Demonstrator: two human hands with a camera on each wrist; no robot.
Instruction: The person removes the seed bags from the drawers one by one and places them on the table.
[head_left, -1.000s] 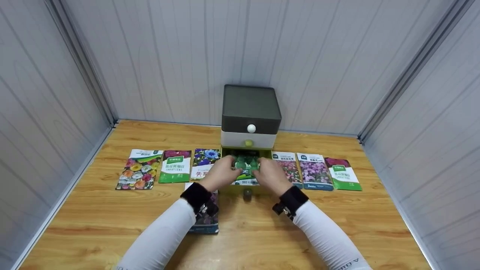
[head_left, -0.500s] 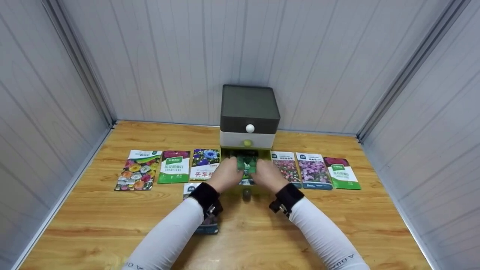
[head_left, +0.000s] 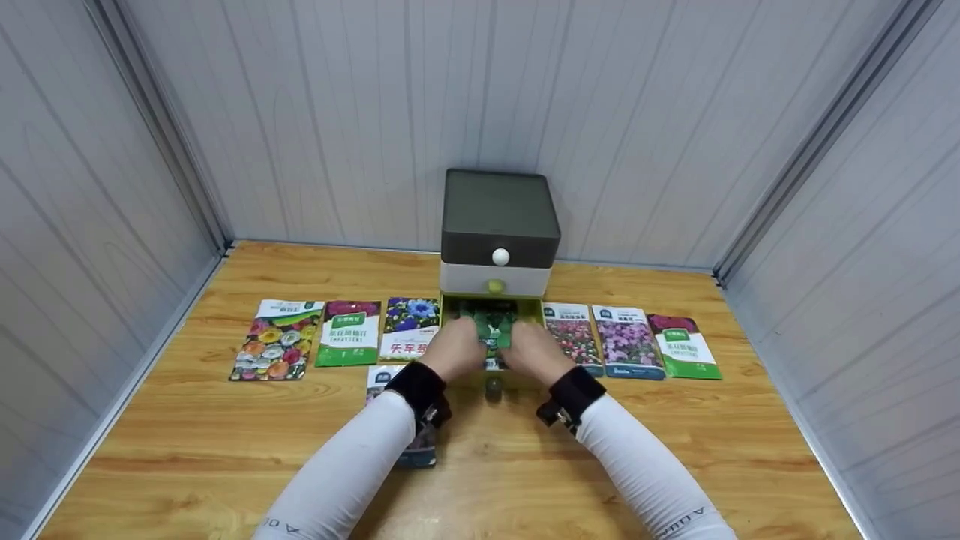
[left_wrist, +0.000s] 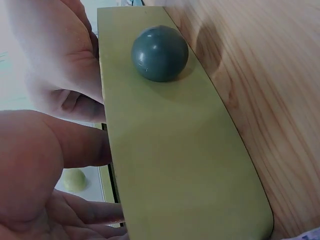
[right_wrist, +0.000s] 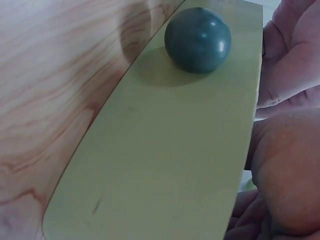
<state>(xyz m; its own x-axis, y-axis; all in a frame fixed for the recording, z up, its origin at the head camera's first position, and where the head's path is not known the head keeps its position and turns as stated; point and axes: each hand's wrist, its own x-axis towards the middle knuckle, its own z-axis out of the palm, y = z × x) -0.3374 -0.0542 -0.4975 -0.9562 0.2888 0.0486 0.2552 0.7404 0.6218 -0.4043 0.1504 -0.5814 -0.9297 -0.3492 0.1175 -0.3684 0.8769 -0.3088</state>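
Both hands reach into the pulled-out olive-green bottom drawer [head_left: 531,309] of a small cabinet. The left hand [head_left: 457,348] grips the left side of a green seed packet [head_left: 494,327], and the right hand [head_left: 535,352] grips its right side. Between them the packet looks bent. In the left wrist view, fingers [left_wrist: 80,145] pass behind the drawer front [left_wrist: 165,155], which hides their tips. The right wrist view has the right thumb area [right_wrist: 287,170] over the same edge. A round dark grey knob [right_wrist: 198,40] sits on the drawer front.
The cabinet [head_left: 499,206] has a dark upper drawer and a white middle one, both closed. Seed packets lie on the wooden table on both sides, among them a blue-flower one [head_left: 409,328] and a purple-flower one [head_left: 628,341]. Another packet [head_left: 418,450] lies partly under the left wrist.
Both hands have sunk deeper into the drawer with the green packet, and the left hand has moved rightward, nearer the right. Less of the packet shows now. The table packets have stayed put.
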